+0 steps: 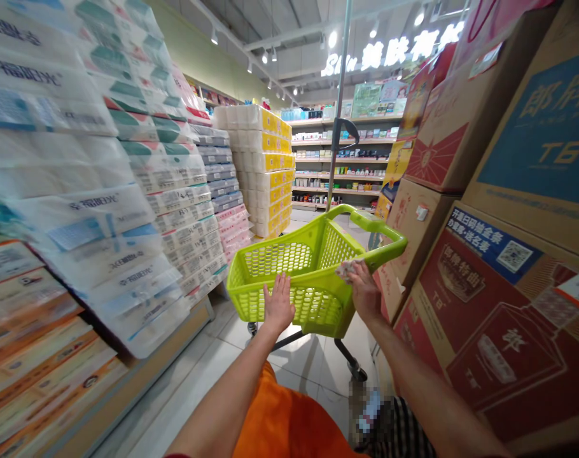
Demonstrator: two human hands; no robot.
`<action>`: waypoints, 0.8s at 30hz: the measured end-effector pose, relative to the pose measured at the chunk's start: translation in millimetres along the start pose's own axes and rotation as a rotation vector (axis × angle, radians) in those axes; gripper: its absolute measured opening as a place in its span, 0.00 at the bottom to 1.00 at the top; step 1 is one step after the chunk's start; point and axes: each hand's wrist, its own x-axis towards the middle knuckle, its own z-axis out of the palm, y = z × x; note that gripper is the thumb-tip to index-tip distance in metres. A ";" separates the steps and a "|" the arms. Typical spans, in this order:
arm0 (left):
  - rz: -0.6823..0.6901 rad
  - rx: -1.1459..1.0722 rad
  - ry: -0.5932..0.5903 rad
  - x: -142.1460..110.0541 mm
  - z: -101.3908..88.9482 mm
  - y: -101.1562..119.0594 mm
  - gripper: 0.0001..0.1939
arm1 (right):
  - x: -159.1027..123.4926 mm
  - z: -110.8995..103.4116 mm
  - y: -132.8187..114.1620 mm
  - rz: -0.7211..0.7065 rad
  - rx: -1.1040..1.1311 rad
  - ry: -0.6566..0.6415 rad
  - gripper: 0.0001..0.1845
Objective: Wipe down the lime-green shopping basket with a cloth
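A lime-green plastic shopping cart (313,280) with perforated sides stands side-on before me, its basket showing nothing inside. My left hand (279,304) lies against the near side of the basket at the rim, fingers stretched out. A crumpled pale cloth or tissue (349,268) is in my right hand (364,292), whose fingers press it on the rim by the handle end. The cart's green handle (389,245) rises at the right, above my right hand. Dark legs with casters (356,370) carry the basket.
Tall stacks of wrapped tissue packs (122,242) line the left side on a low platform (151,375). Stacked cartons (490,318) crowd close on the right. A thin pole (340,95) rises behind the cart. Shelves of small goods (341,162) stand at the back, past the tiled floor (213,375).
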 end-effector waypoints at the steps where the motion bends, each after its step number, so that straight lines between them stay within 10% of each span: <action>1: 0.004 -0.047 0.012 -2.4 -0.9 3.1 0.35 | -11.4 5.1 -5.8 0.008 0.026 -0.051 0.16; 6: 0.061 -0.757 -0.024 -26.7 11.9 47.9 0.22 | -67.1 14.1 -41.6 0.186 0.255 -0.109 0.17; 12: -0.534 -1.816 -0.346 -48.5 38.7 90.4 0.12 | -86.2 19.6 -68.3 0.411 0.450 -0.139 0.22; 24: -0.526 -1.933 -0.558 -39.4 2.7 29.0 0.29 | -67.1 32.4 -82.8 -0.203 0.272 -0.345 0.26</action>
